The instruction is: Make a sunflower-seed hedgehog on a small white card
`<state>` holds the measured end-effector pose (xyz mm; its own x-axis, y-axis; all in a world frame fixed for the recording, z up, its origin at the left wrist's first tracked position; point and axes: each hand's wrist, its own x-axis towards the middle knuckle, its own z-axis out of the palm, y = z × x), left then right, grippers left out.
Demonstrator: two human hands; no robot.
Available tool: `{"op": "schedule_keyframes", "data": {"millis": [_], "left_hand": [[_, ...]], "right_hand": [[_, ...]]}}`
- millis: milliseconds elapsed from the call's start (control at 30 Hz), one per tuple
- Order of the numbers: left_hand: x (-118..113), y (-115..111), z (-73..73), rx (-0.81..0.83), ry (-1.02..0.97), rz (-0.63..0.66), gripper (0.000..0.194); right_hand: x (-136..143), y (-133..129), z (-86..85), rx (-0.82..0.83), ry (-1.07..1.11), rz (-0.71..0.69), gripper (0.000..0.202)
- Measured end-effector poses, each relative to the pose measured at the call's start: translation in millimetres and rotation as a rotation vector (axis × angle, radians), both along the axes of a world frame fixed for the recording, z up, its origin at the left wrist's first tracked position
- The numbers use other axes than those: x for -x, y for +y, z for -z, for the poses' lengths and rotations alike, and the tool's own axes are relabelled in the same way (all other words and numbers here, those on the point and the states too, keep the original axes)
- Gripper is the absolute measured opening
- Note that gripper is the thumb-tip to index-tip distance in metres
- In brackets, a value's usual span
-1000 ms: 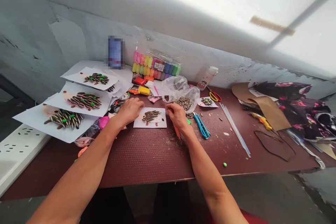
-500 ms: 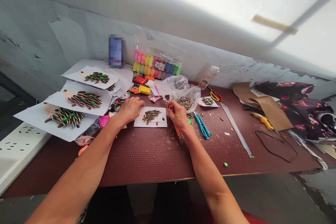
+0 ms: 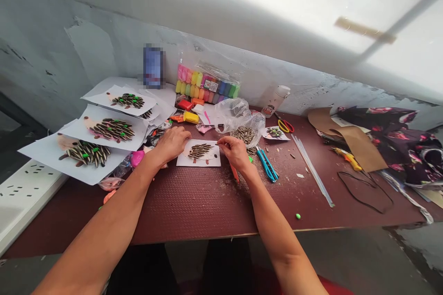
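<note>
On the dark red table lies a white card [image 3: 182, 161] bearing a hedgehog with a pale pink body and spines of striped sunflower seeds. At its upper left corner is my left hand [image 3: 173, 142], fingers bent and closed; whether anything is pinched there is hidden. My right hand [image 3: 235, 151] hovers by the card's upper right edge, thumb and forefinger pinching a small dark sunflower seed [image 3: 218, 144]. Just behind the right hand, a clear plastic bag [image 3: 254, 122] stands open, full of sunflower seeds [image 3: 243, 134]. An orange tool [image 3: 235, 173] lies partly under that hand.
Larger hedgehog cards [image 3: 114, 173] are stacked at left beside a white power strip [image 3: 20, 193]. Packs of coloured clay [image 3: 207, 84] lean against the wall. At right are blue-handled cutters [image 3: 267, 166], scissors [image 3: 285, 126], glue sticks [image 3: 313, 170] and a yellow glue gun [image 3: 352, 162].
My right hand has shifted slightly left and up toward the card's upper edge, and the dark seed now shows at its fingertips. My left hand and the card stay nearly still.
</note>
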<state>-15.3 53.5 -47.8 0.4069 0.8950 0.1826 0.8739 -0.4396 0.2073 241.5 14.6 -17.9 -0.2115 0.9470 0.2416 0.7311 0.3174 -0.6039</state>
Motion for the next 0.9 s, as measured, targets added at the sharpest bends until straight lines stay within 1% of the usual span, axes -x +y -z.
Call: {"op": "schedule_keyframes", "data": {"millis": [100,300,467,633,900], "left_hand": [[0.0,0.1,-0.1,-0.008,0.019,0.001,0.029],[0.1,0.1,-0.4,-0.002,0.006,0.001,0.030],[0.7,0.3,0.5,-0.005,-0.013,0.008,0.030],[0.8,0.2,0.6,0.015,-0.042,0.008,0.029],[-0.8,-0.6,-1.9,0.012,0.002,-0.002,0.029]], "right_hand": [[-0.4,-1.1,-2.1,0.001,0.004,-0.005,0.020],[3.1,-4.2,-3.2,0.062,0.016,-0.023,0.010],[5.4,-5.2,0.2,0.049,-0.003,-0.073,0.016],[3.8,-4.4,2.7,0.013,-0.030,-0.058,0.020],[5.7,-2.1,7.9,-0.007,-0.077,-0.079,0.018]]}}
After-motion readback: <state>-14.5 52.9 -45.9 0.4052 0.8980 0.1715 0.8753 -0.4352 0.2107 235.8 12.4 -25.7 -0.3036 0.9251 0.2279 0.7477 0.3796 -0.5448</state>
